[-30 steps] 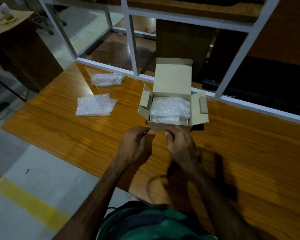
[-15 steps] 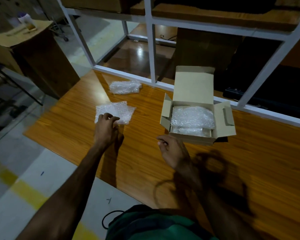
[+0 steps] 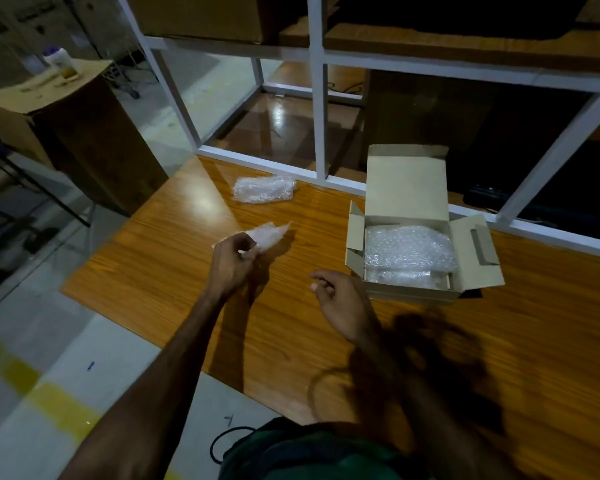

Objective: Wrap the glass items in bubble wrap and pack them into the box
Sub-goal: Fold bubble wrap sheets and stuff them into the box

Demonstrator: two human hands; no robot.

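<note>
While my left hand (image 3: 231, 263) pinches the near end of a bubble wrap sheet (image 3: 269, 234) between thumb and fingers, the sheet lifts off the wooden table (image 3: 174, 258) and angles away to the far right. Whether anything is folded inside it I cannot tell. Farther off, near the white frame (image 3: 317, 98), a wrapped bundle (image 3: 263, 190) lies flat on the table, well apart from my hand. To the right stands the cardboard box (image 3: 421, 233), its lid upright at the far side and its side flaps spread, with bubble-wrapped items (image 3: 407, 252) filling the inside. My right hand (image 3: 343, 301) hovers just left of the box's near corner, fingers loosely curled and holding nothing. Far left, a bottle (image 3: 60, 62) sits on a tall cardboard carton (image 3: 66, 116).
</note>
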